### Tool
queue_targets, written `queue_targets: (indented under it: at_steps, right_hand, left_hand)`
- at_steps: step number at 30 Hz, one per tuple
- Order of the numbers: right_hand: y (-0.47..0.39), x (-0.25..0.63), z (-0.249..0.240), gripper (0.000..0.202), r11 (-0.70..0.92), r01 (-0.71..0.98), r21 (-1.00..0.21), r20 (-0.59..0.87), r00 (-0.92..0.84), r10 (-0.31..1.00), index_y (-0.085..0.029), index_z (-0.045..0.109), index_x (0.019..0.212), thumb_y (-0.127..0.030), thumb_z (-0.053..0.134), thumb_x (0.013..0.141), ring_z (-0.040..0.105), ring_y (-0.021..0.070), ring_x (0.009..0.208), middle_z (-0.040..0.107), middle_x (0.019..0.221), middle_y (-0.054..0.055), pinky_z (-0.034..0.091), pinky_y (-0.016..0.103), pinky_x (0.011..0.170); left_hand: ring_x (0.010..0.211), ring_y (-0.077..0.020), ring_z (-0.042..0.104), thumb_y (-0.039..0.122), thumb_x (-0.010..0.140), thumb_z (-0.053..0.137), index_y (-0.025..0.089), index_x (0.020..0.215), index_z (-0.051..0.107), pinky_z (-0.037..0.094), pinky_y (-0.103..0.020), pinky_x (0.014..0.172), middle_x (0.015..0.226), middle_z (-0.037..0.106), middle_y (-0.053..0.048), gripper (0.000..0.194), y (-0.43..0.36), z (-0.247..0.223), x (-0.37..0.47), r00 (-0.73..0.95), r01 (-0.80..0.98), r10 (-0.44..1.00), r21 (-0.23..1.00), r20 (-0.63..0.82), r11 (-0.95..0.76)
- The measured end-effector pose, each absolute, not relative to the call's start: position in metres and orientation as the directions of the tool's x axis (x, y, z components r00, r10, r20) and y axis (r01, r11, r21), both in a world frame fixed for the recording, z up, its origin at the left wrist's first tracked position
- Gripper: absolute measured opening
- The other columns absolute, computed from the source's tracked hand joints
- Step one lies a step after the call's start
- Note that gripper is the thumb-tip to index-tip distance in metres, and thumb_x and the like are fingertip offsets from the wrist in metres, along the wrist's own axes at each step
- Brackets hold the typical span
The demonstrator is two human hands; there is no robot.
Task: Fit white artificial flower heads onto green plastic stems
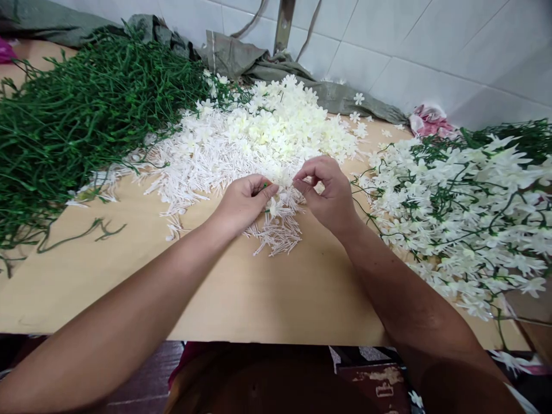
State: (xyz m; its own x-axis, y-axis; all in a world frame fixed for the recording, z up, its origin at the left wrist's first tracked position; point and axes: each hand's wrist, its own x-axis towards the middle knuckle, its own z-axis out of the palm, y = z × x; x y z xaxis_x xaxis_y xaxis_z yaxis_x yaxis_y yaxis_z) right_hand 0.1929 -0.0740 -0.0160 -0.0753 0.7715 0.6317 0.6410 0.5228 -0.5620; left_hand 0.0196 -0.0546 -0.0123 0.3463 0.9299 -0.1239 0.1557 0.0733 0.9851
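Note:
My left hand (250,198) is closed in a pinch above the middle of the table. A bit of green shows between its thumb and fingers, apparently part of an artificial flower stem, with a white blossom (273,207) just below. My right hand (323,190) faces it a short way to the right, thumb and forefinger pressed together; whatever lies between them is too small to make out. Beneath and beyond both hands spreads a heap of thin white plastic stamens (202,155). Loose white petal pieces (284,123) with yellowish centres are piled on its far side.
A large mound of green plastic stems (99,103) covers the left side. Flowering white sprays (466,213) lie heaped on the right. Grey-green cloth (345,98) runs along the tiled wall (401,40) behind the tan tabletop (276,299). A pink-and-white bundle (431,122) rests at back right.

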Motion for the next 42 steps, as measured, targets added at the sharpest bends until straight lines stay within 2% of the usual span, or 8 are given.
queue_targets:
  at_steps: [3, 7, 11, 14, 22, 34, 37, 42]
  right_hand:
    - [-0.078, 0.188, -0.008, 0.007, 0.487, 0.619, -0.616, 0.611, -0.014, 0.791, -0.020, 0.061, 0.072, -0.016, 0.064, 0.076, 0.047, 0.0118, 0.072, 0.052, 0.073, -0.001, 0.041, 0.029, 0.063]
    - [-0.085, 0.175, -0.001, 0.007, 0.403, 0.369, -0.837, 0.436, 0.007, 0.900, -0.019, 0.058, 0.072, -0.018, 0.063, 0.078, 0.048, 0.0075, 0.060, 0.055, 0.067, -0.003, 0.041, 0.024, 0.055]
    - [-0.090, 0.167, -0.003, 0.008, 0.347, 0.232, -0.909, 0.351, -0.024, 0.936, -0.019, 0.057, 0.077, -0.018, 0.065, 0.077, 0.057, 0.0088, 0.064, 0.061, 0.070, -0.003, 0.048, 0.026, 0.061]
    - [-0.090, 0.167, -0.008, 0.006, 0.396, 0.346, -0.851, 0.405, -0.048, 0.913, -0.019, 0.058, 0.078, -0.015, 0.063, 0.078, 0.058, 0.0091, 0.066, 0.062, 0.071, -0.003, 0.049, 0.026, 0.063]
    - [-0.085, 0.174, -0.018, 0.011, 0.597, 0.644, -0.479, 0.709, -0.118, 0.695, -0.019, 0.055, 0.074, -0.010, 0.057, 0.081, 0.060, 0.0150, 0.082, 0.062, 0.082, 0.004, 0.049, 0.033, 0.074]
    - [-0.086, 0.174, -0.025, 0.012, 0.587, 0.684, -0.434, 0.664, -0.198, 0.721, -0.021, 0.053, 0.076, -0.015, 0.050, 0.086, 0.058, 0.0154, 0.080, 0.062, 0.089, 0.007, 0.050, 0.034, 0.074]
    - [-0.087, 0.173, -0.026, 0.011, 0.597, 0.632, -0.494, 0.657, -0.178, 0.732, -0.020, 0.055, 0.076, -0.014, 0.051, 0.085, 0.059, 0.0140, 0.080, 0.063, 0.088, 0.007, 0.051, 0.032, 0.073]
    - [-0.086, 0.169, -0.028, 0.007, 0.413, 0.354, -0.839, 0.433, -0.024, 0.901, -0.019, 0.055, 0.077, -0.021, 0.061, 0.080, 0.060, 0.0101, 0.076, 0.064, 0.088, 0.003, 0.053, 0.026, 0.065]
  left_hand:
    - [0.043, -0.0051, 0.030, 0.026, 0.079, 0.059, 0.017, 0.064, 0.051, 0.024, -0.020, 0.043, 0.047, 0.037, 0.008, 0.019, -0.054, -0.012, 0.018, 0.303, 0.216, 0.948, 0.976, -0.098, 0.032]
    - [0.044, -0.0050, 0.030, 0.025, 0.078, 0.060, 0.017, 0.065, 0.050, 0.024, -0.020, 0.043, 0.049, 0.038, 0.008, 0.018, -0.054, -0.009, 0.019, 0.276, 0.207, 0.956, 0.977, -0.103, 0.046]
    - [0.044, -0.0042, 0.031, 0.021, 0.077, 0.060, 0.017, 0.065, 0.049, 0.024, -0.019, 0.043, 0.049, 0.039, 0.008, 0.017, -0.055, -0.006, 0.020, 0.265, 0.195, 0.960, 0.980, -0.087, 0.035]
    - [0.043, -0.0042, 0.031, 0.019, 0.079, 0.059, 0.017, 0.066, 0.049, 0.023, -0.019, 0.043, 0.049, 0.039, 0.008, 0.016, -0.055, -0.007, 0.020, 0.270, 0.193, 0.960, 0.981, -0.077, 0.024]
    - [0.042, -0.0043, 0.032, 0.020, 0.081, 0.057, 0.017, 0.065, 0.047, 0.024, -0.019, 0.041, 0.049, 0.041, 0.008, 0.019, -0.057, -0.007, 0.020, 0.294, 0.159, 0.952, 0.987, -0.086, 0.041]
    - [0.042, -0.0044, 0.032, 0.020, 0.081, 0.055, 0.018, 0.067, 0.048, 0.026, -0.018, 0.043, 0.049, 0.041, 0.007, 0.016, -0.057, -0.007, 0.019, 0.336, 0.133, 0.936, 0.989, -0.105, 0.063]
    - [0.041, -0.0037, 0.031, 0.020, 0.081, 0.054, 0.018, 0.067, 0.047, 0.026, -0.018, 0.043, 0.049, 0.040, 0.008, 0.016, -0.058, -0.008, 0.019, 0.347, 0.086, 0.930, 0.991, -0.125, 0.101]
    - [0.041, -0.0032, 0.031, 0.020, 0.080, 0.056, 0.018, 0.067, 0.048, 0.025, -0.017, 0.042, 0.050, 0.041, 0.007, 0.015, -0.057, -0.006, 0.018, 0.341, -0.010, 0.931, 0.989, -0.132, 0.144]
